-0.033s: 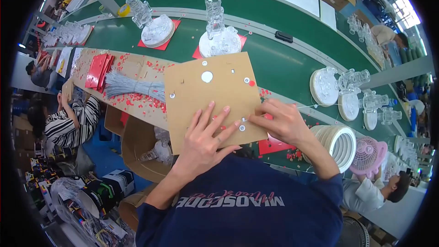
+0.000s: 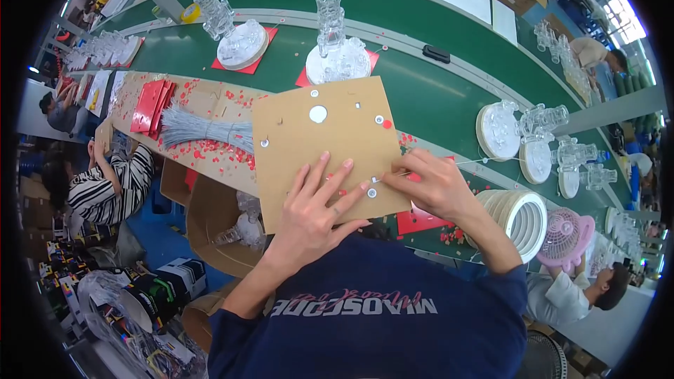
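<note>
A square brown cardboard sheet (image 2: 302, 158) with a round hole, small slots and several metal eyelets lies in front of me. My left hand (image 2: 314, 203) rests on it, fingers spread and holding nothing. At a small slot near its right edge, the fingers of my right hand (image 2: 430, 184) are pinched together on a thin pale wire, mostly hidden by the fingers. Left of the cardboard lies a bundle of grey wire ties (image 2: 203, 131). What is under the cardboard is hidden.
Clear plastic assemblies on white round bases (image 2: 338, 63) stand on the green conveyor (image 2: 414, 91). Red packets (image 2: 151, 107) and red confetti lie at left. White rings (image 2: 523, 228) and a pink fan guard (image 2: 564, 238) are at right. Co-workers sit both sides.
The cardboard has shifted very slightly away from me. My right fingertips have moved a little up and right at the slot; my left hand stays flat.
</note>
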Demonstrator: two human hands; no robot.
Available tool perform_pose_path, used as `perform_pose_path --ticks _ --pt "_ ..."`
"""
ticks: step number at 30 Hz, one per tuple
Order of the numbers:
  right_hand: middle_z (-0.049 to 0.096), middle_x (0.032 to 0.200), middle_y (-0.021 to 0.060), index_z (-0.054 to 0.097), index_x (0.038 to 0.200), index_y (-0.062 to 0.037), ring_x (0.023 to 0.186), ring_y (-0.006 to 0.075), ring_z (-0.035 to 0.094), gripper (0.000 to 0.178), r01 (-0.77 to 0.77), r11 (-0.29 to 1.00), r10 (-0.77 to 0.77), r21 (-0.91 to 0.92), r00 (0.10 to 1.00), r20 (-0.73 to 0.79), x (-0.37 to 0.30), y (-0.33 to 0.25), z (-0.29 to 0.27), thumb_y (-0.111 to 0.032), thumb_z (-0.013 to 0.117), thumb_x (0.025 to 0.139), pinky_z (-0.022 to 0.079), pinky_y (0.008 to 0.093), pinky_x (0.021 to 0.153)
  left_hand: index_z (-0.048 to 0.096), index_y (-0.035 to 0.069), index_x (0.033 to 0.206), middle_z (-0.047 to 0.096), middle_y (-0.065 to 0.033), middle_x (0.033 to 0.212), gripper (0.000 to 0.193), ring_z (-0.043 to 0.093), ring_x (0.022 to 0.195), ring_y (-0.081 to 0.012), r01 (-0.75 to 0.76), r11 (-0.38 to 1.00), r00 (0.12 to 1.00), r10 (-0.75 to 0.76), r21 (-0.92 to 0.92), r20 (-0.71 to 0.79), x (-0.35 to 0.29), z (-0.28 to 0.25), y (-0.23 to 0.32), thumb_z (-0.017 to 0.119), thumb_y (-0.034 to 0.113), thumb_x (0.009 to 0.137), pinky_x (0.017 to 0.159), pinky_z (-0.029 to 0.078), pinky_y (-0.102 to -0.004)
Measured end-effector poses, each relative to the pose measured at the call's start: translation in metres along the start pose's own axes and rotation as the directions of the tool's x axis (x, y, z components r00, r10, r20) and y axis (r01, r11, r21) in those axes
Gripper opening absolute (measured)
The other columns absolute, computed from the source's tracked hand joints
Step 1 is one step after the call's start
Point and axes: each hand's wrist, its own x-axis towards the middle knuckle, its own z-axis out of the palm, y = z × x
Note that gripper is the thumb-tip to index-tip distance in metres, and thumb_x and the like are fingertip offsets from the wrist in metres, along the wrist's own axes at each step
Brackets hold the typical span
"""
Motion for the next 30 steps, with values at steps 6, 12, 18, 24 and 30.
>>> perform_pose_path --ticks 6,12,18,24,30 --pt "0.061 0.088 0.004 0.074 0.113 -0.0089 0.071 0.0187 0.061 0.042 -0.016 1.0 0.016 -0.016 1.0 -0.023 -0.009 -0.009 0.001 -0.003 0.068 0.071 0.052 0.0324 0.057 0.07 0.022 0.132 0.058 -0.0133 0.146 0.067 0.049 0.138 -0.0446 -0.009 1.0 1.0 0.009 0.004 -0.024 -0.01 0.003 -0.002 0.089 0.036 0.069 0.108 0.042 -0.0584" --pt "0.056 0.084 0.0037 0.073 0.115 -0.0084 0.069 0.019 0.061 0.043 -0.018 1.0 0.018 -0.008 0.999 0.03 -0.008 -0.007 0.0 -0.003 0.068 0.073 0.053 0.0331 0.057 0.07 0.022 0.132 0.058 -0.0139 0.146 0.066 0.048 0.138 -0.0455 -0.011 1.0 1.0 0.011 0.022 -0.021 -0.01 0.006 0.002 0.089 0.036 0.07 0.108 0.041 -0.0585" --pt "0.055 0.086 0.0054 0.071 0.115 -0.0061 0.073 0.0204 0.063 0.042 0.007 0.998 -0.016 0.064 0.99 0.137 -0.001 -0.004 -0.008 -0.004 0.068 0.074 0.052 0.0356 0.057 0.067 0.022 0.136 0.055 -0.0149 0.149 0.066 0.048 0.138 -0.0474 -0.023 0.999 1.0 0.023 0.046 0.006 -0.009 0.003 0.006 0.087 0.036 0.075 0.108 0.042 -0.06" --pt "0.055 0.089 0.0071 0.069 0.113 -0.0026 0.077 0.0218 0.063 0.043 0.01 0.995 -0.03 0.102 0.979 0.203 -0.002 -0.004 -0.01 -0.005 0.07 0.07 0.054 0.0353 0.064 0.066 0.022 0.137 0.054 -0.0157 0.149 0.066 0.048 0.137 -0.0479 -0.043 0.997 0.999 0.041 0.057 0.036 -0.012 0.003 0.009 0.086 0.037 0.076 0.106 0.043 -0.0607" --pt "0.055 0.093 0.0065 0.067 0.12 0.0013 0.084 0.02 0.062 0.049 0.07 0.997 -0.06 -0.038 0.976 0.211 -0.011 -0.009 -0.026 -0.007 0.069 0.071 0.055 0.0323 0.065 0.067 0.023 0.135 0.054 -0.0159 0.148 0.065 0.049 0.137 -0.0478 -0.044 0.997 0.998 0.04 0.066 0.054 -0.006 0.005 0.013 0.086 0.038 0.075 0.105 0.044 -0.0609"
